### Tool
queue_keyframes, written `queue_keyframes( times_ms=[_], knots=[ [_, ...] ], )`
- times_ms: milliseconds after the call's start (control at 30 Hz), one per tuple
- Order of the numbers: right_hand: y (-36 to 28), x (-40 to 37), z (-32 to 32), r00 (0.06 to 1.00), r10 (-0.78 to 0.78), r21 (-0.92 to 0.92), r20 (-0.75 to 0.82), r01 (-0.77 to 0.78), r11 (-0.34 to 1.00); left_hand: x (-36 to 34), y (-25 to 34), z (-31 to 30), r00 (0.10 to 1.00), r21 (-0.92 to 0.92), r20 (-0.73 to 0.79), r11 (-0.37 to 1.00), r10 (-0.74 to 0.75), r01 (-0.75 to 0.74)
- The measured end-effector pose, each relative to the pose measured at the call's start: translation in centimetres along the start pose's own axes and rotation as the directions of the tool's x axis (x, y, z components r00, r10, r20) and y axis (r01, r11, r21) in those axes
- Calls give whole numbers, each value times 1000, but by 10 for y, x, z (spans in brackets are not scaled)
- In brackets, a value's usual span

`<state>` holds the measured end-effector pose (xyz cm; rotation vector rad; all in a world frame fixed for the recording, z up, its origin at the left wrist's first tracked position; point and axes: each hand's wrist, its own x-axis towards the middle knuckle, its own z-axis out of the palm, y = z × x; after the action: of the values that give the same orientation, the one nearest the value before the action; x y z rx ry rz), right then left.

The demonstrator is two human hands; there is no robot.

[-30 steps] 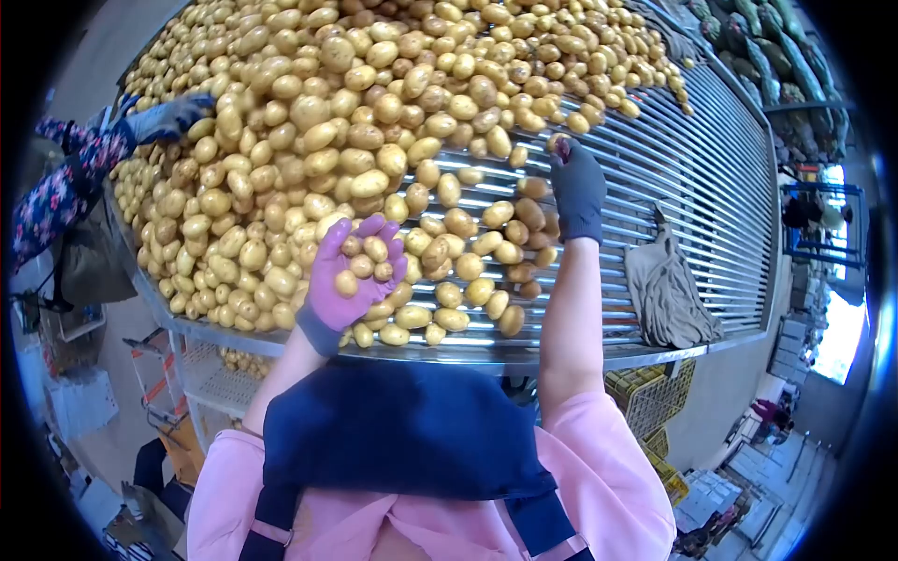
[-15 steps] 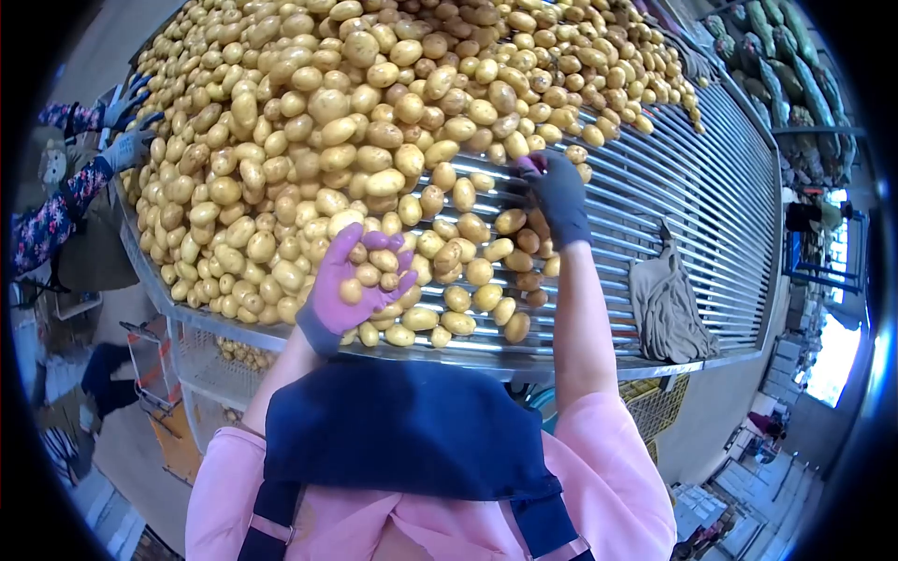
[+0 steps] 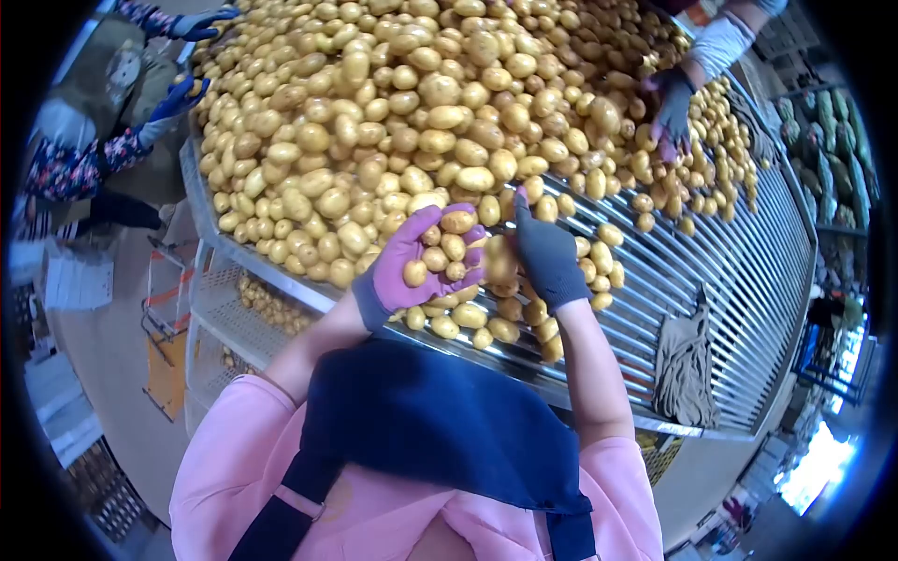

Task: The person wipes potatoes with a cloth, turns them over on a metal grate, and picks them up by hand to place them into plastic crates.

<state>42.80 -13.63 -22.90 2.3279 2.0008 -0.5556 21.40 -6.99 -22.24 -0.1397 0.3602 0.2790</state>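
Observation:
My left hand (image 3: 412, 266), in a purple-palmed glove, is turned palm up and cups several small potatoes (image 3: 453, 247). Its fingers curl around them, just above the potatoes at the front of the slatted metal table. My right hand (image 3: 550, 251), in a grey glove, is back up to the right of it, over the metal bars (image 3: 655, 266). One of its digits points away from me; the others are hidden beneath the hand. A motion-blurred potato (image 3: 500, 262) is between my two hands. More potatoes (image 3: 603, 254) lie against the right hand's outer side.
A big potato heap (image 3: 374, 122) covers the table's far and left parts. A grey cloth (image 3: 686, 366) lies on the bars at right. Another person's gloved hand (image 3: 672, 112) reaches in at upper right; a co-worker in floral sleeves (image 3: 75, 178) stands at left, holding a potato.
My view has shifted, and my hands are closer together. The left hand still holds small potatoes. A co-worker's hand has appeared at upper right; the left co-worker's hand has lifted a potato.

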Motion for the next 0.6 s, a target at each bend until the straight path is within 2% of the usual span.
queue_keyframes(
  times_ms=[33, 67, 133, 167, 233, 367, 500, 533, 600],
  knots=[
    [3, -5, 10, 996, -53, 16, -76, 54, 998, -1, -2, 1, 1000, -31, -21, 999, 16, -17],
    [-2, -6, 6, 994, -71, 12, -79, 72, 997, -2, -4, 2, 999, -64, -32, 997, 30, -32],
    [-12, -9, -6, 994, 112, 116, -4, -111, 987, -4, -9, 3, 997, -96, -45, 993, 60, -64],
    [-11, -11, 0, 995, 96, 113, -7, -94, 989, -5, -12, 1, 996, -96, -48, 992, 76, -80],
    [-2, -14, 16, 981, 141, 223, -133, -109, 969, -5, -15, -4, 996, -106, 28, 991, 90, -87],
    [-4, -17, 17, 981, 172, 173, -85, -155, 973, -14, -19, -2, 992, -95, 10, 988, 126, -124],
    [-3, -14, 7, 988, 154, 237, 12, -152, 959, -18, -19, 0, 986, -107, 24, 981, 166, -163],
    [-4, -18, 2, 988, 154, 229, 15, -153, 961, -20, -19, 3, 979, -50, -49, 979, 197, -199],
    [-12, -19, -18, 983, 176, 453, -50, -134, 881, -23, -16, 3, 973, -21, -29, 974, 227, -227]
  ],
)
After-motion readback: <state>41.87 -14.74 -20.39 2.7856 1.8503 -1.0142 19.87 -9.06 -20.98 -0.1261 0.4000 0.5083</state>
